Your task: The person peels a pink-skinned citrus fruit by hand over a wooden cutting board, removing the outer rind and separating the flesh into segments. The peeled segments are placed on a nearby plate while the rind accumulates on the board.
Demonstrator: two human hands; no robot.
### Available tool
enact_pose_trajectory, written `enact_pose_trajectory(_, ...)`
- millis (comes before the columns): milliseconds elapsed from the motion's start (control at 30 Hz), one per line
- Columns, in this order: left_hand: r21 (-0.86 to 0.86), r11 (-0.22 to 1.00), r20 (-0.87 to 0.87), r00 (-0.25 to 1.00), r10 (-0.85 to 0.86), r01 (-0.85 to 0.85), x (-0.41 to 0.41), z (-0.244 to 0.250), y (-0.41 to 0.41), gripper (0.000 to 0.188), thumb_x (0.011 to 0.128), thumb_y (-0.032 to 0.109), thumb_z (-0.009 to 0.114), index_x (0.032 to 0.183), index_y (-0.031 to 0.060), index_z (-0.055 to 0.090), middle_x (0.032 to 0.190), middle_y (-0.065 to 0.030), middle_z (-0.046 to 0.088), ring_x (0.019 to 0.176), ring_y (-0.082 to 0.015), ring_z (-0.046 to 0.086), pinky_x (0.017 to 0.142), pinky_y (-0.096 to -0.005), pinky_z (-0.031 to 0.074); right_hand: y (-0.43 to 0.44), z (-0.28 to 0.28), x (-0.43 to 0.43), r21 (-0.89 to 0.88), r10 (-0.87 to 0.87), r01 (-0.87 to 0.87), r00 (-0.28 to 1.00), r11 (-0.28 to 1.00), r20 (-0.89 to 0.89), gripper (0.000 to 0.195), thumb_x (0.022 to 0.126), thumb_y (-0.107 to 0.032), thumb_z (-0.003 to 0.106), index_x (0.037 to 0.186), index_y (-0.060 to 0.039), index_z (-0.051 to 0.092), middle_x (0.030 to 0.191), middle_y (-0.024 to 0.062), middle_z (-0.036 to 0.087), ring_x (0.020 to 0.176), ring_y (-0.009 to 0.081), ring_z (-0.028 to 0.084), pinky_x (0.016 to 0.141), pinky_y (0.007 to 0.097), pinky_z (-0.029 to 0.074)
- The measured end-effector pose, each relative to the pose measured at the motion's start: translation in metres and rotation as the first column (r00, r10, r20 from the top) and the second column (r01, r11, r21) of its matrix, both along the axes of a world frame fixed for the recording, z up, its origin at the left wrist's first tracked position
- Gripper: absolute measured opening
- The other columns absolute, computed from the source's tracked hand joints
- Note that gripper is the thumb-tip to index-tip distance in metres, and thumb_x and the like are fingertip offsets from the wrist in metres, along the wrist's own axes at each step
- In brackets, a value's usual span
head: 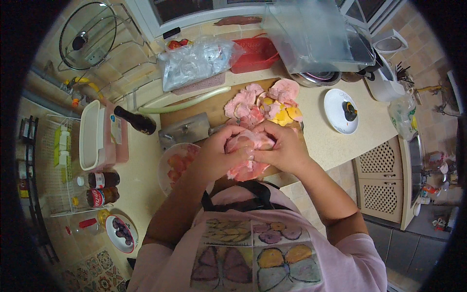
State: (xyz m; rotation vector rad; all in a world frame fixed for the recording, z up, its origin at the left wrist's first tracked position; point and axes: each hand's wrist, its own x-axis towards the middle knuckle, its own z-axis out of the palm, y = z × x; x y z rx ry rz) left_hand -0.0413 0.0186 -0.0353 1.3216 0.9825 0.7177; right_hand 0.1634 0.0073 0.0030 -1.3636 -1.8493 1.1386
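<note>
Both hands grip a piece of peeled pink fruit, likely pomelo (251,140), just above the near edge of the wooden cutting board (215,100). My left hand (220,149) holds its left side, my right hand (282,146) its right, and the thumbs meet in the middle. Another chunk of pink flesh (251,171) shows below the thumbs; whether it is joined to the held piece I cannot tell. Thick pink and yellow peel (270,104) is heaped beyond my hands. A cleaver (184,129) lies left of them, its handle partly hidden. A bowl (164,171) of pink flesh pieces sits beside my left forearm.
A white plate (337,122) with a dark item stands right. Left are a dark bottle (136,120) and a pink bin (105,138). A green stalk (186,100), a plastic bag (197,62), a red basket (255,54) and a translucent container (313,43) lie along the back.
</note>
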Motion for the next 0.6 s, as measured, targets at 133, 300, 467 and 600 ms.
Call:
enact_pose_trajectory(133, -0.008, 1.000, 0.055, 0.998, -0.018, 0.019, -0.002, 0.015, -0.006, 0.040, 0.083, 0.015, 0.070, 0.117, -0.0018, 0.059, 0.108, -0.0073, 0.063, 0.097, -0.0111, 0.059, 0.085, -0.0278, 0.049, -0.004, 0.001, 0.002, 0.177, 0.083, -0.078, 0.996, 0.981, -0.024, 0.030, 0.077, -0.020, 0.075, 0.095, -0.0016, 0.060, 0.088, 0.0085, 0.063, 0.083, 0.0141, 0.059, 0.075, 0.0288, 0.048)
enact_pose_trajectory(300, -0.004, 0.997, 0.002, 0.997, -0.073, 0.073, -0.008, 0.021, -0.002, 0.033, 0.088, 0.012, 0.065, 0.117, -0.0013, 0.060, 0.101, -0.0042, 0.065, 0.095, -0.0083, 0.058, 0.086, -0.0256, 0.048, -0.010, -0.020, -0.006, -0.037, 0.001, -0.012, 0.960, 0.999, -0.281, 0.021, 0.079, -0.014, 0.070, 0.091, -0.0019, 0.059, 0.085, 0.0044, 0.060, 0.083, 0.0115, 0.056, 0.077, 0.0268, 0.046)
enact_pose_trajectory(467, -0.071, 0.992, -0.020, 0.994, -0.106, 0.105, -0.011, 0.024, -0.007, 0.030, 0.088, 0.011, 0.063, 0.116, -0.0011, 0.062, 0.101, -0.0043, 0.065, 0.093, -0.0082, 0.058, 0.085, -0.0250, 0.048, -0.019, -0.036, -0.007, -0.198, -0.079, -0.018, 0.879, 0.980, -0.471, 0.014, 0.079, -0.006, 0.069, 0.090, -0.0027, 0.059, 0.086, 0.0005, 0.058, 0.085, 0.0090, 0.055, 0.079, 0.0252, 0.045)
enact_pose_trajectory(600, -0.109, 0.992, 0.063, 0.996, -0.056, 0.063, -0.013, 0.014, -0.017, 0.029, 0.087, 0.014, 0.067, 0.111, -0.0023, 0.063, 0.100, -0.0041, 0.065, 0.092, -0.0072, 0.057, 0.081, -0.0238, 0.047, -0.025, -0.035, -0.007, -0.277, -0.108, -0.064, 0.819, 0.959, -0.563, 0.014, 0.079, -0.004, 0.070, 0.090, -0.0031, 0.061, 0.087, -0.0009, 0.058, 0.085, 0.0081, 0.056, 0.078, 0.0242, 0.045)
